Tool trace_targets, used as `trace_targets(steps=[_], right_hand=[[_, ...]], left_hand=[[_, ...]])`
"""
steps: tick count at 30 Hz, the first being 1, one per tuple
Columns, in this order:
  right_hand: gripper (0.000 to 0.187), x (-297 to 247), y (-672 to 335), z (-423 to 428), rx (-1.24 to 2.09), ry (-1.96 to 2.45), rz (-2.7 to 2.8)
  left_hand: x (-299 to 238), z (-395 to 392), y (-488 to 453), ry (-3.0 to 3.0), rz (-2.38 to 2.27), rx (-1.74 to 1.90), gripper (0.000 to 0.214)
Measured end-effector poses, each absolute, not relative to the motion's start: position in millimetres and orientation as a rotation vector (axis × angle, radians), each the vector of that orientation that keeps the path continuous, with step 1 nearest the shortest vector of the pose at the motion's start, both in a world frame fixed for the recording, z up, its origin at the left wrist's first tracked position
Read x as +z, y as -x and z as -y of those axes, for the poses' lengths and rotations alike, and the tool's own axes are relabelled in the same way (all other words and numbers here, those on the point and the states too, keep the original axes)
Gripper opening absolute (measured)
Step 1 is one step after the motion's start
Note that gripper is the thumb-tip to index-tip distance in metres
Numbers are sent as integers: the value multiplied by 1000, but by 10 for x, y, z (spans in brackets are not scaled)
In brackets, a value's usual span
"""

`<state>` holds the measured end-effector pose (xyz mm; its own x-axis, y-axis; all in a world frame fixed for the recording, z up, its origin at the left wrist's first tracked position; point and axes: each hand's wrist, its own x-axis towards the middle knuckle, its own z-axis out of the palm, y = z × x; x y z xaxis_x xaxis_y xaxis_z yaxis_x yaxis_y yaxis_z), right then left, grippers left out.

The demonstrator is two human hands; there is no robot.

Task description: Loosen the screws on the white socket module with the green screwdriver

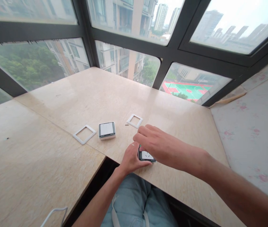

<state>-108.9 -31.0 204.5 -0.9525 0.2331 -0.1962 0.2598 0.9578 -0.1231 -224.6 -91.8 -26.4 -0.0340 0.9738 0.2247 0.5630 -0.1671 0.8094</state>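
My left hand [132, 157] grips a wall socket [147, 155] near the counter's front edge, its thumb along the near side. The socket has a white face with slots and a dark grey surround. Over its far part, my right hand [149, 138] is closed with the fingers bunched together; whatever they hold is hidden. Part of the socket is covered by both hands. Just beyond the right hand lies a white square frame [134, 120], with a small screw [126, 125] beside it. To the left sit a switch [107, 130] on a white box and a second white frame [84, 135].
The beige stone counter [77, 94] has a cut-out corner where my legs [136, 198] are. A white cable [55, 210] lies at the lower left. Dark window frames [134, 39] border the back, and a flowered wall [254, 135] stands on the right.
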Motion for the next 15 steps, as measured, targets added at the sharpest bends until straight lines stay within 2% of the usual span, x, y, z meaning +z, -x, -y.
trace_targets(steps=[3, 5, 7, 11, 13, 15], right_hand=[[22, 2054, 1039, 306, -362, -477, -2907], [19, 2043, 1040, 314, -348, -665, -2869], [22, 2026, 1078, 333, -202, -892, -2807], [49, 2009, 1181, 371, 186, -1173, -2618], [49, 2016, 1192, 374, 248, -1174, -2593], [34, 2031, 1161, 357, 221, -1067, -2653]], left_hand=[[-280, 917, 2250, -1752, -1610, 1107, 70], [-281, 918, 2256, -1764, -1583, 1100, 76], [-272, 920, 2260, -1765, -1566, 1084, 79], [-238, 920, 2262, -1745, -1573, 1073, 84], [-228, 919, 2262, -1750, -1565, 1070, 88], [-227, 917, 2262, -1757, -1558, 1062, 91]])
